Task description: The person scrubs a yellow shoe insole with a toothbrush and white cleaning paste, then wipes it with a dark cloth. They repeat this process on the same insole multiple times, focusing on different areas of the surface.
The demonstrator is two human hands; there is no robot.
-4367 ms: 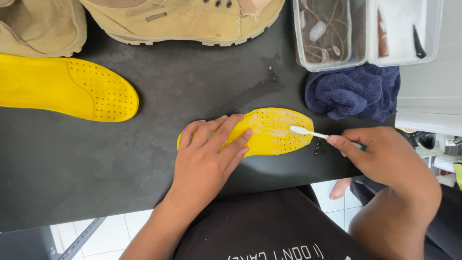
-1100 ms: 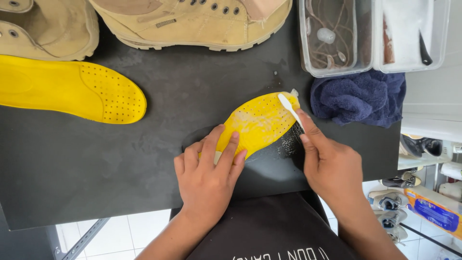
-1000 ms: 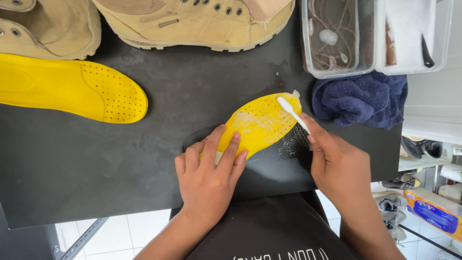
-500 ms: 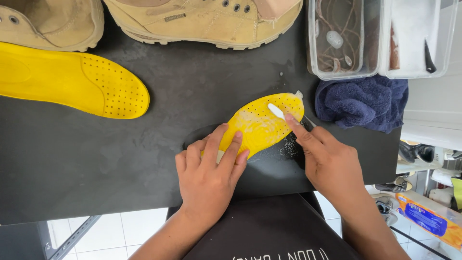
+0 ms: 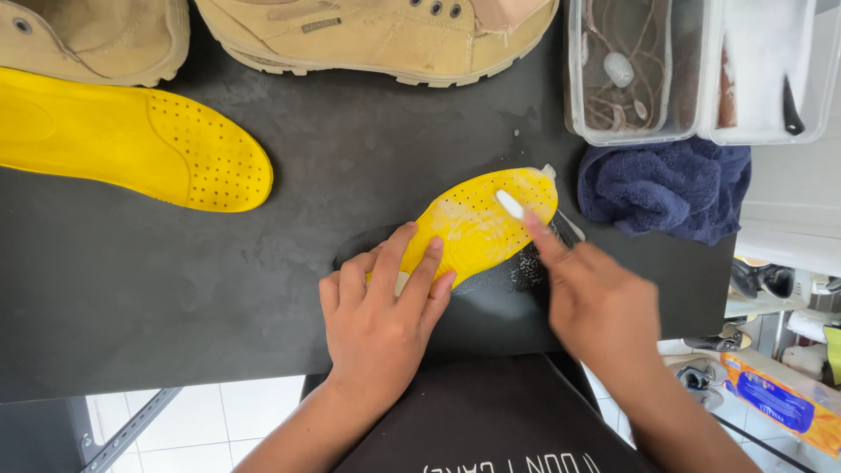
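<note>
A yellow perforated insole lies tilted on the black table, with soapy foam on it. My left hand presses flat on its heel end. My right hand grips a small white brush whose head rests on the insole's front part. Wet foam is spread on the table beside the insole. A second yellow insole lies flat at the far left.
Two tan boots stand along the table's far edge. At the right lie a crumpled dark blue towel and two clear plastic tubs, one holding laces. The table's near edge is right by my body.
The insole was turned from lying level to tilted, toe up and right. My right hand has moved the brush back and forth over the toe part; my left hand stays on the heel.
</note>
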